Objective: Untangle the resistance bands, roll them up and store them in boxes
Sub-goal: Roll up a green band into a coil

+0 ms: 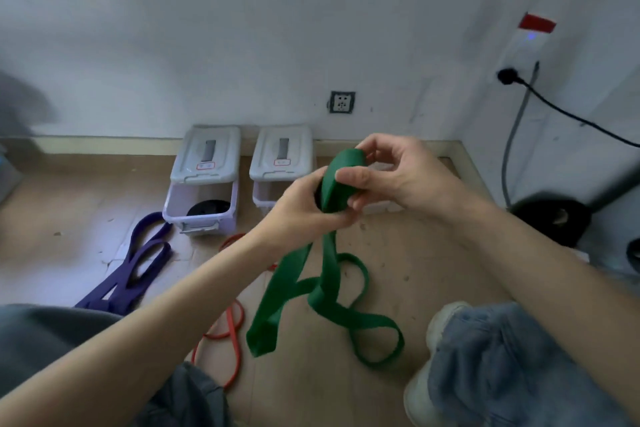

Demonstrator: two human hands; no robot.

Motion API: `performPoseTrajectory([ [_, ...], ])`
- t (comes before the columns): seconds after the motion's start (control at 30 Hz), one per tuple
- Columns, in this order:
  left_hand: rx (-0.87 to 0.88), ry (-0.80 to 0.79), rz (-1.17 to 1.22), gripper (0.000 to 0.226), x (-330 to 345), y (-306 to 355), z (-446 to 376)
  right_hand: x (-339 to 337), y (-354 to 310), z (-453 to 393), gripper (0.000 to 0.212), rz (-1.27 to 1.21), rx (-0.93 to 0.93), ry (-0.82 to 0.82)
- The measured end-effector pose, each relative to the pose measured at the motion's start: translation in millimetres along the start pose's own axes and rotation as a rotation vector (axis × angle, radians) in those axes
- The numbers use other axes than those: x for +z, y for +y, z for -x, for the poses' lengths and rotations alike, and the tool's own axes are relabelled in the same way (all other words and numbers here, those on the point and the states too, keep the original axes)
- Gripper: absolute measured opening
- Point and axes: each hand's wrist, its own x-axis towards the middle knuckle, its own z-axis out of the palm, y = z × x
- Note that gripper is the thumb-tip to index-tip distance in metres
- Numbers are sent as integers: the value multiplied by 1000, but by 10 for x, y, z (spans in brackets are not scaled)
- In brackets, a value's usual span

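Green band [323,291]: held up over the middle of the floor, top end folded into a small starting roll between both hands; the rest hangs in crossed loops down to the floor.
Left hand [304,208]: fingers curled round the band just under the roll.
Right hand [391,177]: thumb and fingertips pinching the roll's top and side.
Handling: looks light, soft, stretchy and a bit grippy; likely to spring open unless the roll is kept pinched, best held by its flat faces.
Purple band [135,274]: on the floor toward the left edge.
Red band [227,333]: floor, under the left forearm.
Boxes [204,180]: two by the far wall, lids slid back.
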Motion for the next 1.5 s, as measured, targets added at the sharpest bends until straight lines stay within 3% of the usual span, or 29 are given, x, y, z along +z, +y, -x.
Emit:
performPoseTrajectory([
  [0.1, -74, 90, -239, 24, 40, -283, 89, -30, 58, 40, 34, -300, -15, 103],
  [0.2, -155, 65, -376, 29, 61, -357, 153, -99, 90, 27, 32, -505, -39, 175],
  [0.37, 181, 361, 38, 4, -278, 320, -160, -411, 35, 16, 28, -572, -22, 174],
  [0.4, 182, 358, -23, 6, -345, 368, -175, -438, 62, 19, 31, -523, 23, 150],
  [0.47, -40, 212, -341, 13, -370, 297, -114, -445, 151, 26, 48, -251, 176, 124],
  [0.53, -257, -42, -690, 11, -253, 114, -5, -446, 244, 46, 82, 281, 327, 140],
  [0.57, -242, -103, -789, 15, -167, 49, 22, -426, 265, 68, 97, 494, 335, 146],
  [0.63, -88, -136, -762, 22, -11, 39, 15, -312, 307, 110, 109, 649, 214, -10],
  [0.67, -39, -144, -721, 25, 26, 82, -2, -236, 349, 125, 102, 681, 165, -143],
  [0.73, 35, -109, -661, 30, 39, 125, -14, -90, 425, 130, 64, 763, 104, -266],
  [0.8, 65, -15, -627, 30, -11, 59, 3, -11, 425, 110, 29, 754, 19, -155],
  [0.87, 6, 31, -536, 14, -42, -81, 23, 13, 366, 85, 14, 655, -57, -41],
  [1.0, -199, -48, -271, 26, 91, -487, 193, 47, 225, 99, 19, 407, -146, -32],
  [1.07, -276, -138, -355, 25, 125, -679, 316, -28, 156, 94, 20, 141, -199, 22],
  [1.13, -309, -181, -451, 24, 55, -691, 341, -143, 104, 76, 16, 99, -215, 97],
  [1.23, -211, 49, -216, 28, -164, -363, 149, -363, 174, 29, 11, 598, -23, 109],
  [1.3, -79, 251, -21, 29, -324, 9, 11, -431, 230, 35, 29, 763, 193, 28],
  [1.33, -28, 276, -2, 25, -381, 179, -27, -447, 231, 48, 48, 705, 243, 19],
  [1.4, 29, 203, -96, 20, -396, 432, -41, -437, 163, 86, 75, 406, 168, 59],
  [1.43, 41, 143, -165, 16, -357, 503, -31, -412, 123, 96, 77, 298, 88, 35],
  [1.5, 42, 71, -285, 4, -249, 529, -26, -296, 106, 108, 71, 325, 5, -135],
])
